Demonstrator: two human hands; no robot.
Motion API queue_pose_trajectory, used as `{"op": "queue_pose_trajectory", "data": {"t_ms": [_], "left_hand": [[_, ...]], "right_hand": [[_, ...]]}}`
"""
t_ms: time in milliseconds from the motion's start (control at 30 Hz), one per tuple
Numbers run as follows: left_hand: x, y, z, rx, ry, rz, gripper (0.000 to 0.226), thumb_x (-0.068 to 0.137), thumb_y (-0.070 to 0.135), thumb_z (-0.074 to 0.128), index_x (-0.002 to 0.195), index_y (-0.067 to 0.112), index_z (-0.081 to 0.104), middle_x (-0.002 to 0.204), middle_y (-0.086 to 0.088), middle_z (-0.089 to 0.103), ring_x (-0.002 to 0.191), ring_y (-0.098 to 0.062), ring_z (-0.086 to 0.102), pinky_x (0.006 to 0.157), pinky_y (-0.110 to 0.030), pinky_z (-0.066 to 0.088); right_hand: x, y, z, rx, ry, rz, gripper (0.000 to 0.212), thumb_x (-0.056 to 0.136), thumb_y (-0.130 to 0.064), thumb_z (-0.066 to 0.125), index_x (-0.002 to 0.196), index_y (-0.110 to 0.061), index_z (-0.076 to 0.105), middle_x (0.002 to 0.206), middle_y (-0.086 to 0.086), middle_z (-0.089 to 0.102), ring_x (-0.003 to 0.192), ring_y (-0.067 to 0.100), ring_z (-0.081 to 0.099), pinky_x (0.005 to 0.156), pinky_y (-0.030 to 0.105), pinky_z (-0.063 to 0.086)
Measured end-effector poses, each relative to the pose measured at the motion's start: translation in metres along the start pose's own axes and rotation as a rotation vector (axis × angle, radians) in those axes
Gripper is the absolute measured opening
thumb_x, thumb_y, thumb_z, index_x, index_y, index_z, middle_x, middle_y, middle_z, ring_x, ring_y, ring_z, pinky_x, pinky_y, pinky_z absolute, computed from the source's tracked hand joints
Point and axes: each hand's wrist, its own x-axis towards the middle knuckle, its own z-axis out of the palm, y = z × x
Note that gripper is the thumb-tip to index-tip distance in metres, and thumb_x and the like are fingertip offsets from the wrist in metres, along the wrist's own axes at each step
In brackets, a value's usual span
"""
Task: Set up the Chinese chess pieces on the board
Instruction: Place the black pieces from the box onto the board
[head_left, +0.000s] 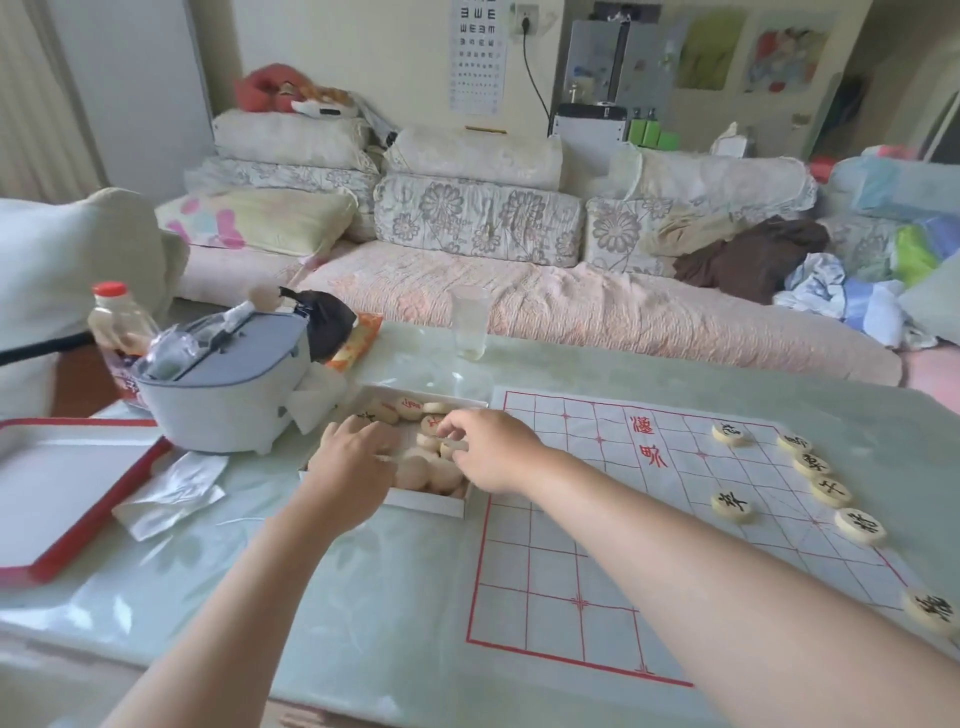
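A white paper board (613, 525) with red grid lines lies on the table. Several round cream pieces with black characters, such as one (731, 505), sit along its right side. Left of the board stands a shallow white box (415, 501) with several loose pieces (410, 406), some marked red. Both hands are inside the box. My left hand (353, 465) rests palm down on the pieces at its left side. My right hand (485, 449) pinches one cream piece (451, 448) between thumb and fingers.
A grey-white bag (228, 395), a bottle (117, 322) and crumpled paper (171, 493) crowd the table's left. A red-rimmed tray (98, 514) lies at the left edge. A clear cup (470, 325) stands behind the box. A sofa (519, 291) runs behind the table.
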Motion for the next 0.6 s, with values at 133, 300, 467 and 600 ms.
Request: {"op": "queue_pose_trajectory", "data": {"t_ms": [133,300,467,600], "left_hand": [[0.008,-0.018,-0.010,-0.035,0.016,-0.030,0.032,0.086,0.023,0.057,0.117,0.028,0.060,0.113,-0.001,0.049,0.105,-0.023,0.040,0.085,-0.025,0.031],[0.019,-0.046,-0.018,-0.053,0.006,-0.128,0.029,0.090,0.027,0.052,0.116,0.031,0.063,0.112,-0.002,0.053,0.107,-0.025,0.048,0.092,-0.035,0.044],[0.024,-0.062,-0.022,-0.116,-0.022,-0.094,0.020,0.080,0.015,0.061,0.090,0.028,0.072,0.089,0.004,0.057,0.094,-0.021,0.052,0.080,-0.027,0.040],[0.034,-0.070,-0.020,-0.174,-0.001,-0.154,0.021,0.080,0.017,0.059,0.095,0.028,0.069,0.100,0.006,0.064,0.090,-0.014,0.055,0.074,-0.024,0.044]], "right_hand": [[0.027,-0.014,0.018,-0.037,0.027,-0.037,0.029,0.095,-0.022,0.052,0.121,-0.031,0.062,0.128,-0.009,0.062,0.121,0.017,0.054,0.101,0.031,0.044],[0.062,-0.034,0.037,-0.105,0.007,-0.047,0.030,0.090,-0.024,0.051,0.117,-0.031,0.064,0.124,-0.003,0.065,0.120,0.024,0.055,0.100,0.038,0.045],[0.092,-0.051,0.051,-0.207,-0.025,-0.031,0.033,0.089,-0.042,0.058,0.121,-0.031,0.061,0.128,-0.001,0.062,0.122,0.027,0.053,0.095,0.037,0.041],[0.108,-0.054,0.061,-0.230,-0.032,0.009,0.029,0.088,-0.043,0.060,0.110,-0.024,0.059,0.117,0.003,0.064,0.111,0.030,0.058,0.083,0.036,0.042]]}}
